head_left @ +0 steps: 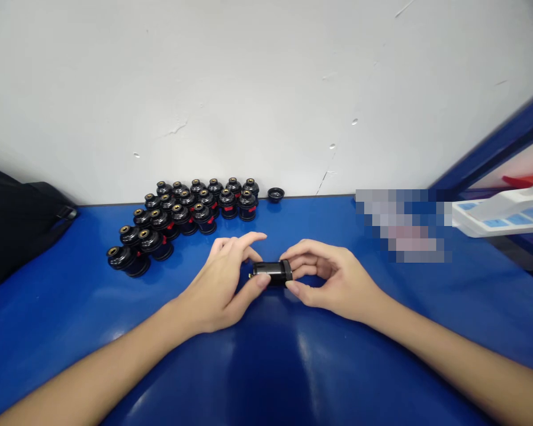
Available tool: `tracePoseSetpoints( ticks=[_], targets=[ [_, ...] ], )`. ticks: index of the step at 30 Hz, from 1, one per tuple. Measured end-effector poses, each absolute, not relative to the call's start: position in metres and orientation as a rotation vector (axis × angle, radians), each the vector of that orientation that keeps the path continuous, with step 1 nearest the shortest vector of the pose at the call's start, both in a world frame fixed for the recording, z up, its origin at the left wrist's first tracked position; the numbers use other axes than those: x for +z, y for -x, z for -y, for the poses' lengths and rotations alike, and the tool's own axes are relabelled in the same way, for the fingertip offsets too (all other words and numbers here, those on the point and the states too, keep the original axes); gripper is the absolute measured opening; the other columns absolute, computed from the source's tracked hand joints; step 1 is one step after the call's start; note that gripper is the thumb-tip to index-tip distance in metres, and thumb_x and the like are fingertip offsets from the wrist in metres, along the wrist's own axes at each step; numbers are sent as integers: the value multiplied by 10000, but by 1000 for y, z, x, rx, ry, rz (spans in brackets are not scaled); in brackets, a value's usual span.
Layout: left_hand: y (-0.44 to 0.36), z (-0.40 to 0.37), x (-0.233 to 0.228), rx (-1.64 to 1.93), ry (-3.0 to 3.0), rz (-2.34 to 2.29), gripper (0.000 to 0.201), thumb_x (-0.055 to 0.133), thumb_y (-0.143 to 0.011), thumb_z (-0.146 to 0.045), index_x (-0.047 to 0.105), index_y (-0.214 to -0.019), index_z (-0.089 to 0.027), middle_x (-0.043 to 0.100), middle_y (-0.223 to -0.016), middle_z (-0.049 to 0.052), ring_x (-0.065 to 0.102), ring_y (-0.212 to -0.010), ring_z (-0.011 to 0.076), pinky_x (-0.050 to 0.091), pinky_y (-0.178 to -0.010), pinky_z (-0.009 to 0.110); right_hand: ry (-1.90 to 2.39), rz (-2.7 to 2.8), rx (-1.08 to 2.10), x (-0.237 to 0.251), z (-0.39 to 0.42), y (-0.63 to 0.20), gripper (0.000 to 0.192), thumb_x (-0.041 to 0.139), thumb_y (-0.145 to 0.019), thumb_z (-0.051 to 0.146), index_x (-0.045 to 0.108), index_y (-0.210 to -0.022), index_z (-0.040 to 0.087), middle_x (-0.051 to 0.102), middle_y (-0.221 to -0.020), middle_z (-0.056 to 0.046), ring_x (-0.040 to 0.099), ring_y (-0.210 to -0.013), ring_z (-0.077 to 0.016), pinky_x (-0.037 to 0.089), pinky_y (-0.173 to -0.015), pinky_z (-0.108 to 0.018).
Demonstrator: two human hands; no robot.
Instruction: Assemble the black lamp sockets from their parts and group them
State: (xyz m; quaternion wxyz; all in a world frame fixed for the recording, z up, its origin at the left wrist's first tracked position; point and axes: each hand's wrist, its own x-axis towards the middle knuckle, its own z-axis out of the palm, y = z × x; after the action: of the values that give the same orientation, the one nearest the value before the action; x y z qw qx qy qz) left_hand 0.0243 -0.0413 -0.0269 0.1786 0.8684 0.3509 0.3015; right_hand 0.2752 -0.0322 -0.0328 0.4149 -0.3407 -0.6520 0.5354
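A black lamp socket [273, 273] lies sideways between my two hands, low over the blue table. My left hand [224, 278] pinches its body between thumb and fingers, with one finger stretched out above it. A bit of brass shows at the socket's left end. On the right end sits a wider black ring [287, 270], gripped by the thumb and fingertips of my right hand [333, 275]. Parts of the fingers behind the socket are hidden.
Several black sockets [184, 216] with brass holes and red marks stand upright at the back left. A black cup-shaped cap [276, 194] lies by the white wall [266, 94]. Black fabric [18, 225] is at left; a white rack [506, 210] and a pixelated patch are at right.
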Motion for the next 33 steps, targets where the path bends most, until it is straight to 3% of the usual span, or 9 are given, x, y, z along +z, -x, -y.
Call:
tracePoseSetpoints(
  ticks=[3,8,11,14,16,20,27,33],
  targets=[
    [-23,43,-25,793,-2436,-989,422,498,-1120,-244,351,-1515,-272,712,-971,-1,616,-969,228,410,-984,435,846,1640,1337,-33,33,-275,339,890,-754,138,737,-1052,188,838,-935,-35,841,-817,-168,706,-826,-255],
    [-21,40,-30,1000,-2500,-868,490,719,-1023,-260,436,-1423,-260,686,-1121,50,622,-1031,231,435,-983,410,864,1626,1389,-35,32,-278,281,871,-798,173,726,-1038,181,814,-870,-28,809,-719,-143,689,-723,-225],
    [-22,38,-31,1064,-2573,-815,435,731,-1019,-206,478,-1366,-272,673,-1132,48,625,-1061,224,442,-999,399,872,1625,1405,-35,31,-279,272,867,-812,192,722,-1041,180,813,-878,-37,813,-735,-152,689,-722,-232],
    [-24,39,-29,1028,-2615,-898,603,802,-989,-393,425,-1445,-280,678,-1223,70,610,-1161,260,408,-1058,440,881,1647,1360,-33,31,-278,275,866,-813,194,725,-1049,186,819,-895,-42,821,-762,-165,703,-760,-259],
    [-26,40,-27,922,-2573,-999,693,753,-1009,-497,349,-1523,-268,680,-1249,84,606,-1157,274,371,-1071,475,878,1660,1327,-33,32,-277,290,870,-806,187,725,-1057,193,826,-915,-45,830,-792,-181,715,-793,-288],
    [-26,44,-24,718,-2471,-1092,378,443,-1154,-308,367,-1522,-273,682,-1146,56,613,-1047,238,331,-1025,477,856,1666,1300,-33,32,-276,337,882,-786,178,720,-1080,202,832,-961,-50,846,-862,-212,727,-860,-345],
    [-26,45,-27,914,-2453,-983,543,680,-1032,-230,373,-1476,-286,709,-1162,30,646,-1081,224,288,-1095,469,881,1653,1341,-33,31,-278,316,881,-798,198,717,-1068,199,836,-937,-62,835,-794,-201,726,-805,-332],
    [-27,43,-28,1014,-2617,-958,429,676,-1028,-144,474,-1369,-307,719,-1203,39,605,-1179,241,323,-1083,439,898,1635,1389,-33,32,-278,283,881,-814,226,724,-1046,190,816,-883,-52,825,-752,-188,712,-743,-290]
  ],
)
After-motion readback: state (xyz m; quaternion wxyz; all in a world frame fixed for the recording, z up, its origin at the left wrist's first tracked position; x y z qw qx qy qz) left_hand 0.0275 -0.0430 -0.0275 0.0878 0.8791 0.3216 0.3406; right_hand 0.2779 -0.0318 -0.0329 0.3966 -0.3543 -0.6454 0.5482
